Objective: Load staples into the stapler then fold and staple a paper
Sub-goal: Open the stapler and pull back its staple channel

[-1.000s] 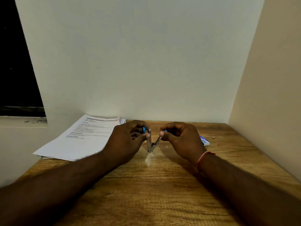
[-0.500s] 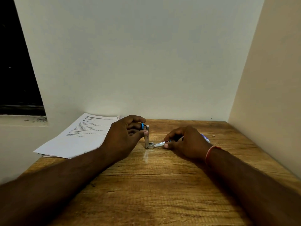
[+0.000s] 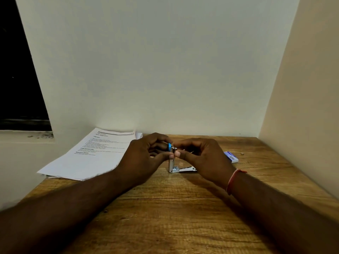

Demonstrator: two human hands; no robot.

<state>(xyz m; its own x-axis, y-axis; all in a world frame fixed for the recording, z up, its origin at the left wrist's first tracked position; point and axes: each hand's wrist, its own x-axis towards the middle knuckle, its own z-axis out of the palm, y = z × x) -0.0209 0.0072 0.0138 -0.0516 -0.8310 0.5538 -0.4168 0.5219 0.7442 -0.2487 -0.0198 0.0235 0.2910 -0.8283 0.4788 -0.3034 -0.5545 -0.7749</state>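
We see a wooden table (image 3: 174,217) with clear grain, pushed into a corner. A plain white wall (image 3: 156,61) stands behind it, a cream wall (image 3: 311,88) at right. At left, a dark window (image 3: 16,79) with a dusty sill (image 3: 23,137). The light is dim.

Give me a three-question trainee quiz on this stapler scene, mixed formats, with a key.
1. True or false: the stapler is hinged open, one arm upright, one flat on the table.
2. The small staple box lies: A) beside the papers B) beyond the right hand C) under the left hand.
3. Fill in: the right wrist wears a ___ thread.

Key: 1 true; 2 B; 3 red.
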